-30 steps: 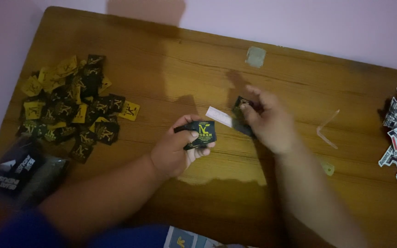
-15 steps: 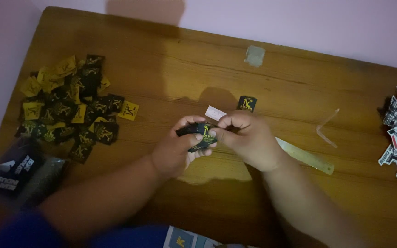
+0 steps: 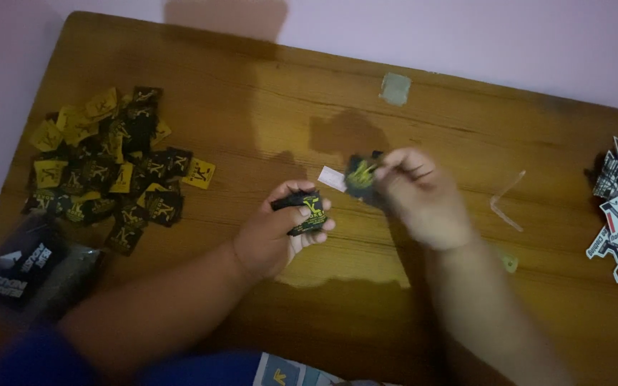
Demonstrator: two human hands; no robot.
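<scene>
Since half a second ago, my right hand (image 3: 416,193) has pulled away, fingers pinching one blurred black-and-yellow label (image 3: 360,176) above the counter (image 3: 266,114). I keep my left hand (image 3: 280,232) closed around a small label stack (image 3: 303,212).

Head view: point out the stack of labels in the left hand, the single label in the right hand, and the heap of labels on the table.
stack of labels (image 3: 305,212): head view, on its top black face.
single label (image 3: 359,176): head view, on its middle.
heap of labels (image 3: 112,179): head view, middle of the pile.
</scene>
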